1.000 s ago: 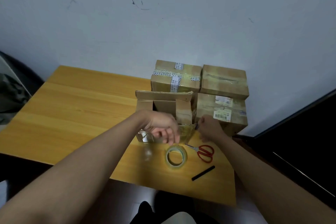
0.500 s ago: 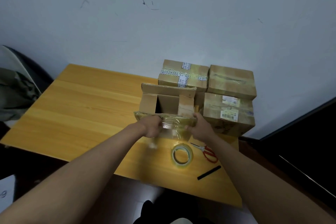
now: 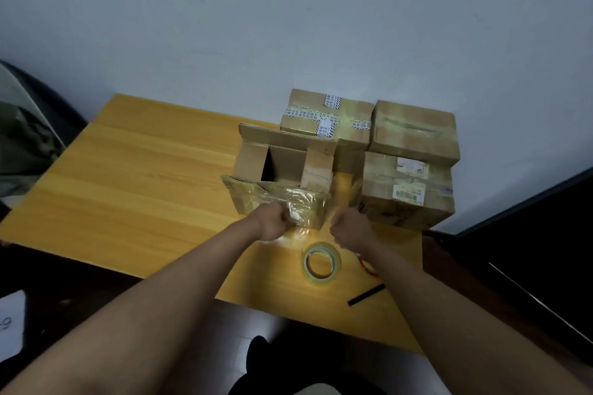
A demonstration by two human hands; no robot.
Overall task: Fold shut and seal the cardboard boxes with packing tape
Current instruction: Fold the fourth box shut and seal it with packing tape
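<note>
Left hand: left hand [image 3: 272, 223] is curled into a fist at the near face of the open box [image 3: 282, 183], and seems to pinch the crumpled clear tape [image 3: 300, 207] stuck across that face; the fingertips are turned away from the camera, so the exact hold is a judgement.
Right hand: right hand [image 3: 351, 228] is also curled tight, just beside the box's near right corner; it looks as if it pulls a strip of tape, but what lies inside the fist cannot be made out.
Open box: stands on the worktop [image 3: 144, 176] in front of the person, top flaps up, inside showing, not yet folded shut.
Tape on the box: wrinkled and glossy, bunched on the near flap and front face rather than lying flat.
Risk, tape: pulled from both fists, the strip could fold onto itself or tear the cardboard's surface; the bunching already there makes that likely.
Risk, box: light and empty-looking, it could slide or tip toward the person under the pull, since neither hand pins it down.
Risk, seal: flaps taped while raised would leave the top gaping.
Tape roll [image 3: 322, 264]: lies flat on the worktop near the front edge, between the forearms, untouched.
Sealed boxes [image 3: 414, 135]: stacked behind and to the right, against the wall, touching the open box's right side or very near it.
Scissors [image 3: 365, 264]: red handles mostly hidden under the right wrist.
Black strip [image 3: 365, 294]: lies near the worktop's front edge, apart from everything.
</note>
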